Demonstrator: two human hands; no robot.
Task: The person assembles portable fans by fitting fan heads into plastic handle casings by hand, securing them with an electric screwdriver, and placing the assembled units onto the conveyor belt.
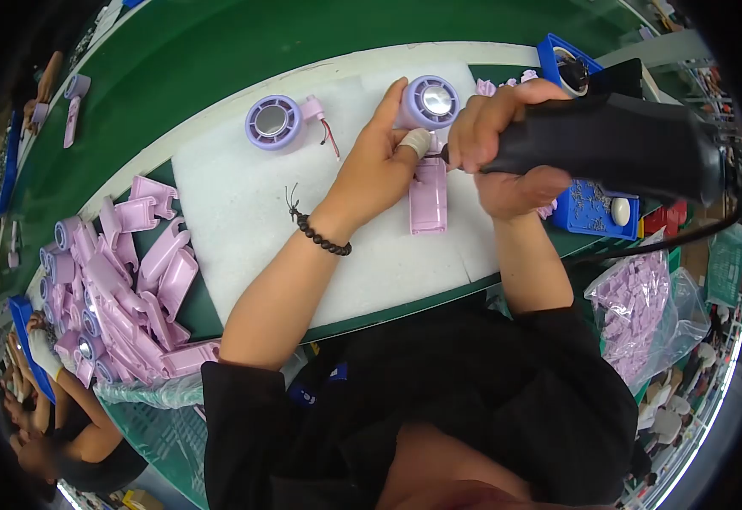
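My right hand [507, 144] is wrapped round a black electric screwdriver [609, 144], held nearly level with its tip pointing left. That tip meets the neck of a pink handheld fan, whose round purple head [430, 102] and pink handle shell [429, 200] lie on the white foam mat [243, 246]. My left hand [379, 170], with a covered thumb and a beaded bracelet, grips the fan at its head and neck. Left of it on the mat rests a second purple fan head [273, 122] with a pink neck and thin red and black wires.
Pink shells [120, 280] and fan parts are piled at the left. A blue tray of screws [588, 208] with a white round item stands right of the mat; another blue tray [549, 55] is behind. A bag of pink parts [634, 314] sits lower right. A co-worker's arm [86, 399] shows lower left.
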